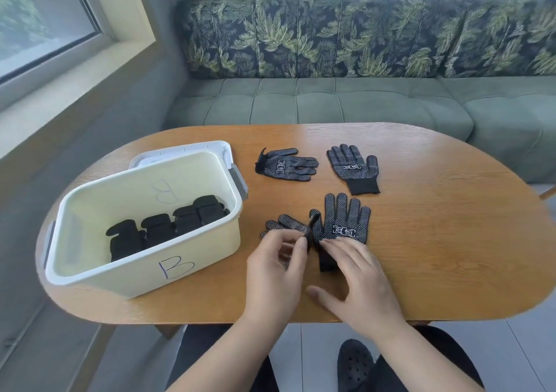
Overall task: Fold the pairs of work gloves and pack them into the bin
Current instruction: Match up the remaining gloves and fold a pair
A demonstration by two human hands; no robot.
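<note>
A green sofa (pixel 331 103) with leaf-print cushions runs behind an oval wooden table (pixel 436 241). On the table's left part stands the cream bin (pixel 144 274), marked B, with its lid (pixel 180 151) lying just behind it. Inside the bin, a row of folded gloves (pixel 156 229) already lines the floor.

To the right of the bin and level with its far rim, two loose gloves (pixel 288 166) lie flat and a little apart. Nearer than those, right of the bin's front corner, lies the near pair (pixel 346 220): one glove palm-up with fingers pointing away, the other half hidden beside it.

The right hand (pixel 358 277) lies with straight fingers pressing the palm-up glove's wrist end onto the table. The left hand (pixel 270 268) pinches a raised black flap of fabric between thumb and fingertips; which glove it belongs to I cannot tell.

These knit gloves look light, limp and floppy, with grippy dots, so they should not slide but will sag. The cuff seems the best place to hold.
</note>
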